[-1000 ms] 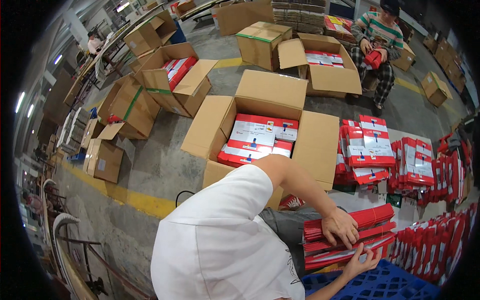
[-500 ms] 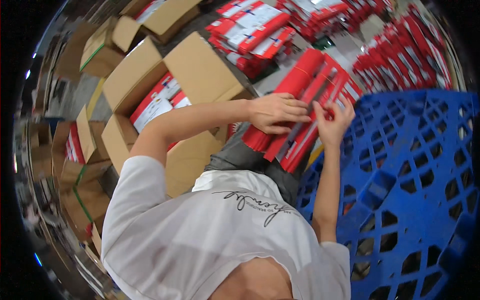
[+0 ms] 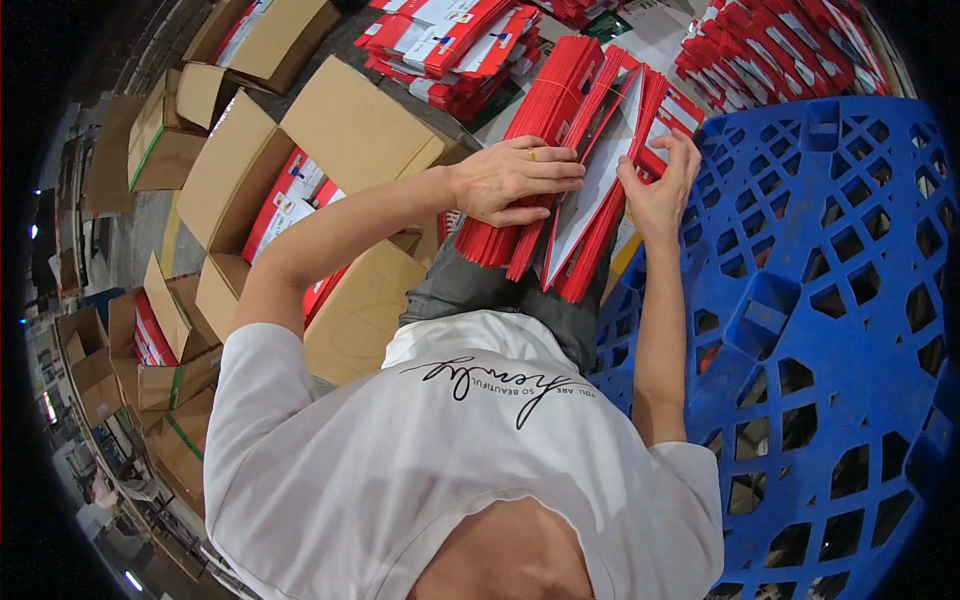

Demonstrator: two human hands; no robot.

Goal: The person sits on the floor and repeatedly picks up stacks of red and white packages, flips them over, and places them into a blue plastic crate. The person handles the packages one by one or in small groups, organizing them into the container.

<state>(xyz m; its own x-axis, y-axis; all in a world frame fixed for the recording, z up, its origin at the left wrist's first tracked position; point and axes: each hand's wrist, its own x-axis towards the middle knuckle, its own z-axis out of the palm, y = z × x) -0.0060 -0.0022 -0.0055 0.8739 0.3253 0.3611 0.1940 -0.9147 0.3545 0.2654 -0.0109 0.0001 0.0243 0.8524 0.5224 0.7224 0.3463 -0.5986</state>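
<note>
Red card sleeves point(image 3: 542, 120) lie across the lap point(image 3: 465, 295), left of the blue pallet point(image 3: 762, 312), where the left hand point(image 3: 513, 182), fingers extended over them, seemingly steadies the pile while the right hand point(image 3: 660, 195) touches an opened fold point(image 3: 600, 172), whether pinching cannot be told.

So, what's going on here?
A person has bundled flat red packaging across their lap. The left hand rests on it; the right hand touches an edge with its thumb, beside an exposed white panel. A blue plastic pallet lies to the right; to the left, an open cardboard box holds red-and-white packets.
</note>
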